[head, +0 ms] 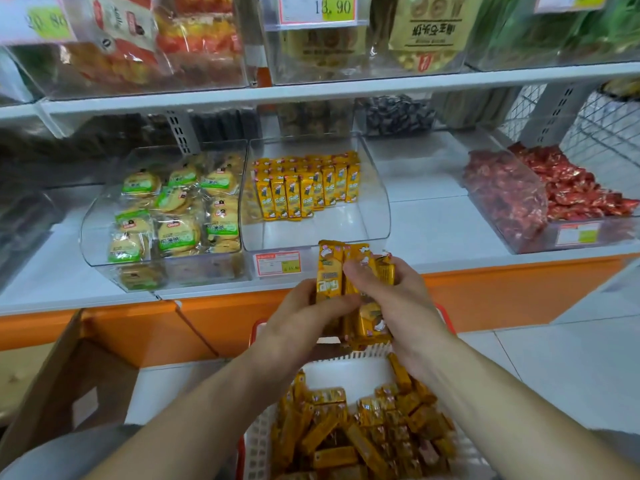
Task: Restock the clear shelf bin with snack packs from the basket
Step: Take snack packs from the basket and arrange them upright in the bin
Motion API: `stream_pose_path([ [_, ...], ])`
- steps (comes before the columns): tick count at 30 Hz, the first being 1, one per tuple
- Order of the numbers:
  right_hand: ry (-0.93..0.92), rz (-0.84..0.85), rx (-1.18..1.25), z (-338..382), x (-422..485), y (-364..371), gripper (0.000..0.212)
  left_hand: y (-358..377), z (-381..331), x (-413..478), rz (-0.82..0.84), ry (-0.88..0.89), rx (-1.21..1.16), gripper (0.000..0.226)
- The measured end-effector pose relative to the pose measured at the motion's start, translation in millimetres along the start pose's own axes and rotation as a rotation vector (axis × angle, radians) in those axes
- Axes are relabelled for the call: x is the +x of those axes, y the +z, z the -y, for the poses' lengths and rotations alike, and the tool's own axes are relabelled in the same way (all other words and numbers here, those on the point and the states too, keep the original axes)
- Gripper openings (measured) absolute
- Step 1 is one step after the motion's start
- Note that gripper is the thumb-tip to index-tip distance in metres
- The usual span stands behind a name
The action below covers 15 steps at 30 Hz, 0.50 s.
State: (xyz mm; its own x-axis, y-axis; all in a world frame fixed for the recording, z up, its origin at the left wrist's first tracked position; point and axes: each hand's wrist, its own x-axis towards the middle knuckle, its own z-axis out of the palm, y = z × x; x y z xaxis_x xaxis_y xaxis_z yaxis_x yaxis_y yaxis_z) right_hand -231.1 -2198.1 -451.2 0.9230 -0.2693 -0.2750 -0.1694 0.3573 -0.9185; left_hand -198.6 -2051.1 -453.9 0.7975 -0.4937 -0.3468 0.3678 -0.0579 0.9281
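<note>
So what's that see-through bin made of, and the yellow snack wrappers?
The clear shelf bin looks like hard, glossy plastic: you can see straight through it, and its curved front catches the light. The yellow snack packs seem to be shiny foil-like film, though that's less certain.

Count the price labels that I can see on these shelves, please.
5: upper shelf, left label, centre label, right label; lower shelf, one label on the yellow packs' bin, one label on the red sweets' bin. Others may be hidden.

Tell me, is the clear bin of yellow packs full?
No, yellow packs fill only the back of the clear bin; its front is bare.
</note>
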Motion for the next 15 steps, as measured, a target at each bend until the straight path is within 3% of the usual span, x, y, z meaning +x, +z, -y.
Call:
stream_pose_path([
  [3, -0.003, 0.02, -0.053, -3.8, 5.0, 3.1, 0.077, 0.8, 0.9, 2.6, -0.006, 0.009, 0.0, 0.066],
  [5, 0.018, 0.033, -0.066, -3.8, 7.6, 5.2, 0.077, -1.0, 1.9, 3.5, -0.02, 0.036, 0.022, 0.057],
  [7, 0.079, 0.085, -0.019, -1.4, 9.9, 5.8, 0.065, -4.9, 1.0, 4.4, -0.031, 0.058, 0.031, 0.046],
  [10, 0.206, 0.131, 0.185, 2.3, 12.0, 5.9, 0.042, -13.6, -4.8, 5.5, -0.076, 0.031, 0.008, 0.053],
  [15, 0.112, 0.195, 0.285, 8.7, 7.6, 5.2, 0.031, -27.8, -15.5, 0.8, -0.102, 0.049, -0.062, 0.053],
])
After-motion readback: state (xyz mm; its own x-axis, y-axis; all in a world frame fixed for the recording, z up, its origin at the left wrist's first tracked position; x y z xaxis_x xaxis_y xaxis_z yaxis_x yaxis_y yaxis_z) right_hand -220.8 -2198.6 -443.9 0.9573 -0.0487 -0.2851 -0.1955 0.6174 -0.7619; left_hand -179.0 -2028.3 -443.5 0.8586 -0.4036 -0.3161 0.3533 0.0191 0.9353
